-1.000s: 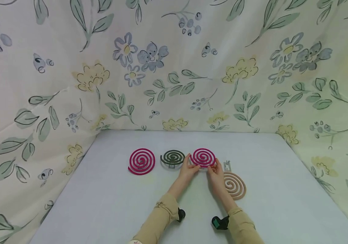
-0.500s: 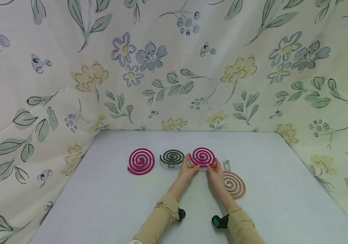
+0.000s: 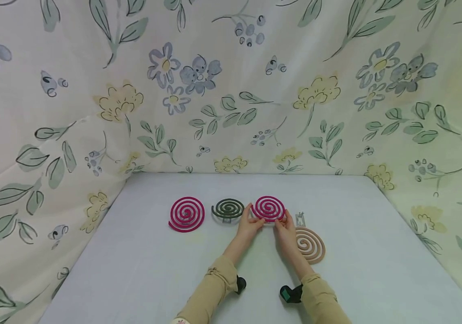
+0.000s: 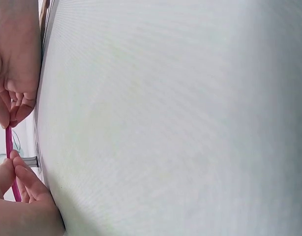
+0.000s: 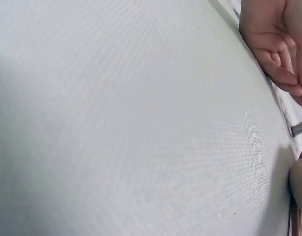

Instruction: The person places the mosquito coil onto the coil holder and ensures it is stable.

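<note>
The pink coil [image 3: 268, 209] is held up by its near edge, over the far half of the table between both hands, and hardly anything about it has changed in the last second. The left hand [image 3: 248, 228] pinches its left side between thumb and finger; the right hand [image 3: 286, 234] pinches the right side in the same way. Both grips stay where they were (the faint leftward slide of the whole scene looks like the head turning). I judge this a steadying moment: the coil is not yet released, and its position has barely altered.

Under the coil, the left wrist view shows a grey metal stand [image 4: 30, 161] rising from the table; whether the coil bears on it I cannot tell.

Farther out, nothing has been displaced. A dark green coil [image 3: 228, 208] sits just beside the left fingertips, with metal showing beneath, and a second pink coil [image 3: 186, 214] lies beyond it to the left. By the right wrist is a tan coil [image 3: 310, 245], partly covered, with a small silver stand [image 3: 300, 219] just past it. The white table [image 3: 154, 270] meets a floral cloth [image 3: 231, 135] behind.
</note>
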{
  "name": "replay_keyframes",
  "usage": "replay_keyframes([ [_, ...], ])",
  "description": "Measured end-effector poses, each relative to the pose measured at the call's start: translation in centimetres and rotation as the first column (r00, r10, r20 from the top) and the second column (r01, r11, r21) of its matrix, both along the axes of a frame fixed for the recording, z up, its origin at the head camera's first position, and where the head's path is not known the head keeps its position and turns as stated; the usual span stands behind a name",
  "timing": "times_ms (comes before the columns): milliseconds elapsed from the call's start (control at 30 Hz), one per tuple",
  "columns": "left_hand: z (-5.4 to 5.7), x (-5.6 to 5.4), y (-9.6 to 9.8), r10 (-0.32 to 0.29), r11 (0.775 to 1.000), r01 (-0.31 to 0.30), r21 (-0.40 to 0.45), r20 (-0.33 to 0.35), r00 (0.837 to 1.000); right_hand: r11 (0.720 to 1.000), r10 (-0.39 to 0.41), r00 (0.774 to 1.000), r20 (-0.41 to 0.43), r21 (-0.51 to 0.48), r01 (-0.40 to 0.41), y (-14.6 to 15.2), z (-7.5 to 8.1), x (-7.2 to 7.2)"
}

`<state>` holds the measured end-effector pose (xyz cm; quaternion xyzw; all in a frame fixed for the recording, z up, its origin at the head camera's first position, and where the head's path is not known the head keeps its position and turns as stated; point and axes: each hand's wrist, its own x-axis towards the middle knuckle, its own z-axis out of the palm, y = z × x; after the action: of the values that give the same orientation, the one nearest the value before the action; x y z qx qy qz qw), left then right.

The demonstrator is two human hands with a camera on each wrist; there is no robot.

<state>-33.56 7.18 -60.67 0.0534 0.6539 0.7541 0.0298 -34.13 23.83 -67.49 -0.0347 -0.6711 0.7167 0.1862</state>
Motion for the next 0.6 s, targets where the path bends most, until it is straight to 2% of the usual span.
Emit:
replay_keyframes([
  [33, 1.0, 0.7, -0.2, 0.000, 1.000, 0.000, 0.005, -0.020, 1.000, 1.000, -0.014, 1.000, 0.008, -0.001, 0.014, -0.2, 0.2, 0.2],
  [67, 2.9, 2.0, -0.4, 0.008, 1.000, -0.009, -0.007, -0.028, 1.000, 1.000, -0.016, 1.000, -0.006, -0.003, 0.016, -0.5, 0.9, 0.7],
  [100, 3.1, 2.2, -0.5, 0.008, 1.000, -0.008, -0.011, -0.048, 0.999, 1.000, -0.019, 0.999, 0.035, 0.006, 0.019, -1.1, 2.6, 1.7],
  [133, 2.7, 1.9, -0.4, 0.015, 1.000, -0.015, -0.020, -0.032, 0.999, 1.000, -0.003, 1.000, 0.020, -0.009, 0.003, -1.7, 4.9, 3.2],
  [200, -3.1, -1.8, 0.4, 0.010, 1.000, -0.010, 0.000, -0.060, 0.998, 1.000, 0.004, 1.000, -0.029, -0.025, -0.005, -2.8, 7.9, 5.2],
  [233, -5.6, -3.3, 0.8, 0.010, 1.000, -0.010, 0.000, -0.081, 0.997, 0.999, 0.015, 0.998, -0.055, -0.037, -0.017, -1.7, 5.0, 3.5],
  [267, -7.5, -4.7, 1.1, 0.011, 1.000, -0.011, -0.004, -0.058, 0.998, 0.999, 0.024, 1.000, -0.020, -0.030, -0.024, -0.8, 3.0, 2.2],
  [300, -10.9, -6.9, 1.7, 0.005, 1.000, -0.005, 0.003, -0.047, 0.999, 0.999, 0.025, 1.000, -0.002, -0.029, -0.025, 0.4, -0.1, 0.1],
  [367, -13.7, -8.8, 2.1, 0.000, 1.000, 0.000, 0.010, -0.021, 1.000, 0.999, 0.025, 1.000, -0.016, -0.035, -0.025, 2.4, -6.5, -3.8],
  [400, -14.6, -9.4, 2.1, -0.004, 1.000, 0.004, 0.018, -0.032, 0.999, 0.999, 0.027, 1.000, -0.005, -0.039, -0.028, 3.0, -8.0, -4.7],
  [467, -15.6, -10.0, 2.2, -0.006, 1.000, 0.007, 0.023, -0.042, 0.999, 0.998, 0.034, 0.999, 0.002, -0.062, -0.034, 3.4, -9.3, -5.6],
  [500, -15.5, -9.9, 2.2, -0.010, 1.000, 0.011, 0.027, -0.043, 0.999, 0.997, 0.030, 1.000, 0.006, -0.066, -0.029, 3.3, -9.2, -5.5],
  [533, -15.0, -9.6, 2.1, -0.012, 0.999, 0.013, 0.032, -0.047, 0.999, 0.997, 0.023, 1.000, 0.005, -0.074, -0.023, 3.0, -8.5, -5.1],
  [600, -13.2, -8.4, 1.7, -0.015, 1.000, 0.016, 0.027, -0.052, 0.999, 0.997, 0.011, 1.000, 0.005, -0.080, -0.011, 2.2, -6.6, -3.9],
])
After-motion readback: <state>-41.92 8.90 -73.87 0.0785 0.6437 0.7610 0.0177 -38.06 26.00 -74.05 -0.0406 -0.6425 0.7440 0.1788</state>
